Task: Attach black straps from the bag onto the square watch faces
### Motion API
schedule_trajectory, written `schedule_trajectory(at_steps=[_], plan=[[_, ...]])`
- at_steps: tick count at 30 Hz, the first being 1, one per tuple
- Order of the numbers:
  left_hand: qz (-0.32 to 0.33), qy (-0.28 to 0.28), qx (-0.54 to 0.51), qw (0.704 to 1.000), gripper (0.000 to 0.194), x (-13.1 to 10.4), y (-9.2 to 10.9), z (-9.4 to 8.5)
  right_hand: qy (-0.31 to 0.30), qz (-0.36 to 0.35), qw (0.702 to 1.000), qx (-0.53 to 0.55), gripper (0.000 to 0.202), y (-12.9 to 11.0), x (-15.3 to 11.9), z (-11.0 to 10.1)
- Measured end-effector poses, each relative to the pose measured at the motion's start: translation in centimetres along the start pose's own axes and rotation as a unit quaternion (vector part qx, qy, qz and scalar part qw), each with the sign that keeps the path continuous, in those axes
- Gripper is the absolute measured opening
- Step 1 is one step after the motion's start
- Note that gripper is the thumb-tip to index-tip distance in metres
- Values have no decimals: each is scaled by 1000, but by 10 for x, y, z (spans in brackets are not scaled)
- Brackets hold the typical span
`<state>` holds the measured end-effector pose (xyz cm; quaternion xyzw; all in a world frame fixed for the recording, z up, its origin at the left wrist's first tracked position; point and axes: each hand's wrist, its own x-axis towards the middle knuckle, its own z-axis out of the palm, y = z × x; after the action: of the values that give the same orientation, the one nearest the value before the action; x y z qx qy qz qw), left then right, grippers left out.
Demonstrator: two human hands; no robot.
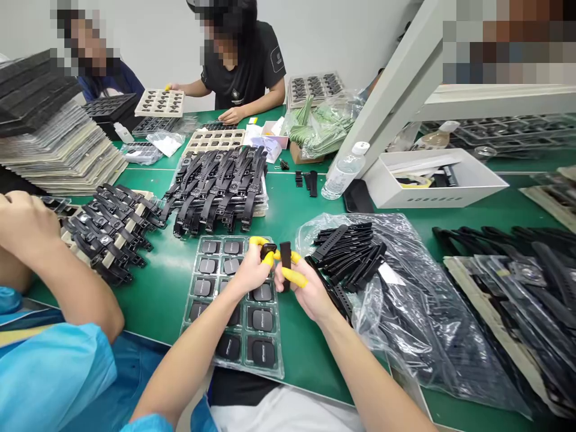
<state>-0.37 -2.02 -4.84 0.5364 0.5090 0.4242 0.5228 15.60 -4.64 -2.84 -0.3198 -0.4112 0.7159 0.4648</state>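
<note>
My left hand (254, 267), with yellow finger cots, is closed on a small black watch case (269, 249). Just right of it, my right hand (306, 285), also in yellow finger cots, grips a black watch strap (285, 264) that stands upright between the fingers. Case and strap are close together; whether they touch I cannot tell. Under my left wrist lies a clear plastic tray (245, 324) holding several square black watch cases (262, 320). Beside my right hand, a pile of black straps (346, 249) rests on a plastic bag (418, 306).
Strapped watches (220, 186) are stacked on trays ahead, with more watches (110, 231) at left near a co-worker's arm (72, 264). A water bottle (344, 171) and white box (436, 180) stand by a slanted post (391, 84). Two people sit opposite.
</note>
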Motion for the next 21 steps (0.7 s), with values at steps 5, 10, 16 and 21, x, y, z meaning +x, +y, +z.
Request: schedule_trajectory(at_steps=[5,10,16,21], plan=[[109,-52,116,986,33,-2,3,-9,7,45,998,-44,37,2,2,0],[187,-93,193,959,46,-3,6,-14,18,67,997,-21,33,0,2,-2],[212,-92,227,946,46,-3,11,-15,-11,87,996,5,25,-1,0,-4],[215,-92,228,945,54,-2,11,-17,-35,80,996,29,27,1,0,-6]])
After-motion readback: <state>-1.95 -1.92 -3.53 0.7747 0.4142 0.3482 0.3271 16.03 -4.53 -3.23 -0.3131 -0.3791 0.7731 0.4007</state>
